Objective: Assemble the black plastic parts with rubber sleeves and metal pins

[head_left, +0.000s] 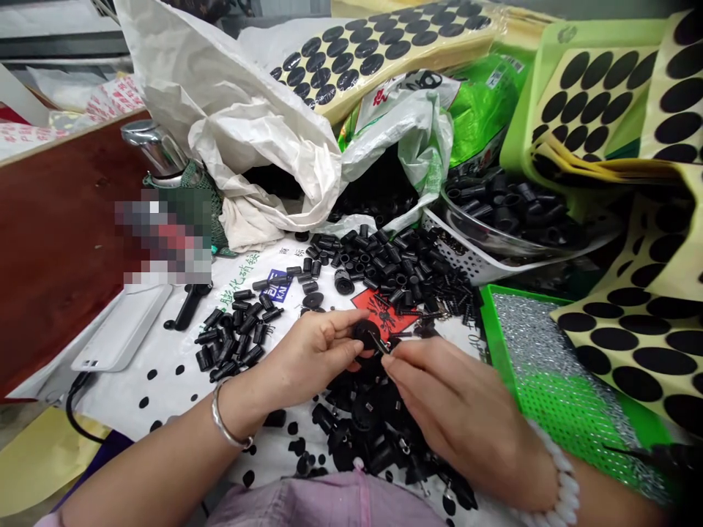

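Note:
My left hand [313, 355] pinches a round black plastic part [367, 334] between thumb and fingers, above a white printed sheet [181, 410]. Against that part, my right hand [461, 417] has its fingertips closed on a small thin piece [378, 342], partly hidden by the fingers. Below both hands lies a heap of black parts [362, 424], some with metal ends. A pile of short black tubes [395, 267] is beyond the hands, beside a cluster of black screws [447, 296]. To the left sits a smaller group of black cylindrical pieces [231, 337].
A green tray [497, 329] with tiny silvery pieces stands at the right, near sheets of black round stickers [642, 337]. Behind are a white sack [263, 139], a clear bowl [494, 234] of black tubes and a white basket [466, 263]. A white power bank [121, 329] lies left.

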Tool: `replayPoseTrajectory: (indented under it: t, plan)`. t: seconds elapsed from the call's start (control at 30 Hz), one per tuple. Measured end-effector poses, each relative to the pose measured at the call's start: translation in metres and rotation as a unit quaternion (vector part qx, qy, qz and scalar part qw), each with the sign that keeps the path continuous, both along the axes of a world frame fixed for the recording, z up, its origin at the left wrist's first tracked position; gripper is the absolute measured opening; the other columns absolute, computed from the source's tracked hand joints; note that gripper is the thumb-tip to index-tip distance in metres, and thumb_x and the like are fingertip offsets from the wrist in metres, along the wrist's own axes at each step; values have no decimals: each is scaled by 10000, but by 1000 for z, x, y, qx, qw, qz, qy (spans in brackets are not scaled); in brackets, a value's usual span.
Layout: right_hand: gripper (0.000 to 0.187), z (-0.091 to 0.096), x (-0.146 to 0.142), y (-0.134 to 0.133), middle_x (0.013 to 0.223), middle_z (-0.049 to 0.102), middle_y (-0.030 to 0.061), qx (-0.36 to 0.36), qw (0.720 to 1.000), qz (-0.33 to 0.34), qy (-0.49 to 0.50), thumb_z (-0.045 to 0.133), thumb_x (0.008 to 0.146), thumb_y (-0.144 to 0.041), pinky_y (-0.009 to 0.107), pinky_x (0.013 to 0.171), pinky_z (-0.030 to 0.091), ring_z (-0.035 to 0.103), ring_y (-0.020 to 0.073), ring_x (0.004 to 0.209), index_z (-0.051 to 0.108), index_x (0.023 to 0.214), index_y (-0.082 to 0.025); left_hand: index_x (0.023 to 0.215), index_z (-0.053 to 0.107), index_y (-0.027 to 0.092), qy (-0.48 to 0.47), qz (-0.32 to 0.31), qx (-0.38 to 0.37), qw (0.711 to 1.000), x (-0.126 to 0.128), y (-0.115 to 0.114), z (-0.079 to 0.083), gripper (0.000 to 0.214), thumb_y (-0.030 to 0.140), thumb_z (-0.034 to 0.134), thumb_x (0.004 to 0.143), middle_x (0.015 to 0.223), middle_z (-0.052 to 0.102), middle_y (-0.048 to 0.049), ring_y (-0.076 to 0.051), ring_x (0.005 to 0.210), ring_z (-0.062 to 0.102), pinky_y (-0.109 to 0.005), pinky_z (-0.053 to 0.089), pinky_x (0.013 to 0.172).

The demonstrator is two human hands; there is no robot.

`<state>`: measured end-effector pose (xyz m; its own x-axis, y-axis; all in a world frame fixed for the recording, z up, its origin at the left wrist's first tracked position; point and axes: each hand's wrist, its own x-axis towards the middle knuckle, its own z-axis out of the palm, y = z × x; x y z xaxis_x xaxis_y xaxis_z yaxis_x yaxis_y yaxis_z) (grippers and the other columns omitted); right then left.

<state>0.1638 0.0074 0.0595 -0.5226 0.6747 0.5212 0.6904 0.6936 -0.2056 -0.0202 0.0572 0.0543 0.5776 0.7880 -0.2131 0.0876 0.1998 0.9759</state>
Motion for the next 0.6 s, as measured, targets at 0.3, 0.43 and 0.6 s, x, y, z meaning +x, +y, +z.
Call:
replayPoseTrajectory:
  t: [0.3, 0.43, 0.6]
  plan:
    - [355, -3, -1, -16, 855, 685, 120, 118, 989, 56, -74, 263, 819, -76, 330, 714, 528, 617, 218, 809, 580, 976, -111, 1135, 579, 218, 22, -17, 53, 998, 5, -8, -4, 365, 123, 512, 789, 786, 626, 23, -69, 609, 515, -156, 436, 583]
    - [294, -7, 2, -17, 877, 668, 109, 43, 997, 55, -14, 331, 826, -73, 334, 700, 528, 609, 204, 800, 570, 992, -117, 1156, 567, 204, 3, -19, 22, 1000, 3, -10, -3, 397, 114, 534, 771, 707, 598, 21, -74, 587, 503, -174, 437, 585]
    - [168, 3, 8, -11, 870, 616, 36, -148, 980, 7, 132, 493, 815, -103, 201, 642, 506, 587, 102, 771, 576, 936, -184, 1090, 602, 152, -27, -48, -47, 997, -2, -11, -1, 366, 156, 621, 724, 665, 586, 9, -85, 587, 507, -193, 431, 575]
